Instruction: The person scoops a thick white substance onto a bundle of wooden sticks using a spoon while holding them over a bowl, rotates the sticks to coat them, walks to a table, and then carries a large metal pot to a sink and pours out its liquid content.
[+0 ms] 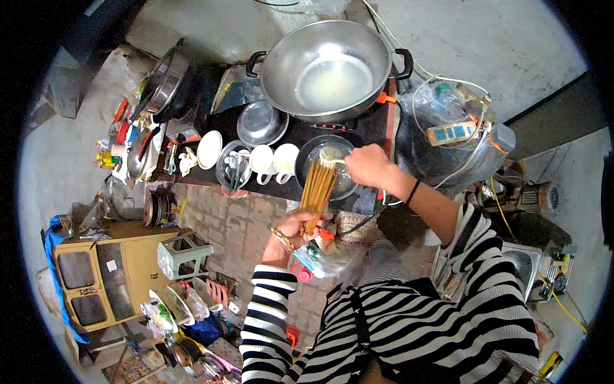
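A bundle of several brown chopsticks (318,189) is gripped near its lower end by my left hand (293,224). The bundle slants up over a dark round pan (307,145) that has clear liquid in it. My right hand (368,165) closes around a pale scrubber (333,157), whose exact kind is hard to tell. That scrubber touches the upper ends of the chopsticks, above the pan. Beside the pan, to its left, stand two white mugs (286,157) and a clear bowl (224,178) holding spoons and other utensils.
Behind the pan sits a large two-handled steel wok (331,30) with shallow cloudy liquid. A metal bowl (259,126) and a white lid (209,150) share the dark table (371,129). A power strip (452,133) with cords lies at right. A green stool (180,257) stands on the brick floor.
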`<state>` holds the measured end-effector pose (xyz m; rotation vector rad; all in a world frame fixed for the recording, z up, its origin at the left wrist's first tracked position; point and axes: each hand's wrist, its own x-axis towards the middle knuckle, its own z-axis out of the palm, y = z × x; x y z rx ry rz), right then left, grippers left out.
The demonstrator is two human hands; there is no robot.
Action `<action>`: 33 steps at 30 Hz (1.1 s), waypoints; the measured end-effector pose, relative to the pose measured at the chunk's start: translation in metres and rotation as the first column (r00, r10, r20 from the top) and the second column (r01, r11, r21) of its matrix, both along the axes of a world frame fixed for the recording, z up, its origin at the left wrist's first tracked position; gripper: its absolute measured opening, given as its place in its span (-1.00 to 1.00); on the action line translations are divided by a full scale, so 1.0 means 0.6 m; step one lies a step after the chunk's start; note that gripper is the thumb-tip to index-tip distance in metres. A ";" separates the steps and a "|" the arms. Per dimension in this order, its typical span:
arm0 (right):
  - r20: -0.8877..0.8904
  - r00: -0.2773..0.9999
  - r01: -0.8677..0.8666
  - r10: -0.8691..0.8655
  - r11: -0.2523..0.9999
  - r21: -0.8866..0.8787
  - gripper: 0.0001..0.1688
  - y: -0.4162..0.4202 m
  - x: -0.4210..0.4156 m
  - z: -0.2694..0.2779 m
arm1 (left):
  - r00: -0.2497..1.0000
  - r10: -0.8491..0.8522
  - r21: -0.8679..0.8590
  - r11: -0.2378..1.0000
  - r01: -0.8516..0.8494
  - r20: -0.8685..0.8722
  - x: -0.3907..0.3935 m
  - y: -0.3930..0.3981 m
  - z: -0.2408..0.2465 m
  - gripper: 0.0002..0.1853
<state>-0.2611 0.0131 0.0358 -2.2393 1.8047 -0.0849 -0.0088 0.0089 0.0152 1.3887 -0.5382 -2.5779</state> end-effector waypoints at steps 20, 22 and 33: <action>0.009 1.000 0.030 -0.030 0.999 0.017 -0.84 0.014 -0.001 0.024 | 1.000 -0.010 -0.081 0.997 0.010 0.003 0.006 0.000 -0.012 -0.71; 0.070 0.998 -0.011 0.005 0.996 0.086 -0.82 0.055 0.012 0.072 | 1.000 0.017 -0.070 0.997 -0.017 0.005 0.005 0.007 -0.015 -0.71; 0.005 0.995 0.100 -0.101 0.993 0.055 -0.81 -0.002 -0.002 -0.005 | 0.998 0.019 -0.038 0.999 -0.022 -0.063 -0.007 0.005 -0.009 -0.71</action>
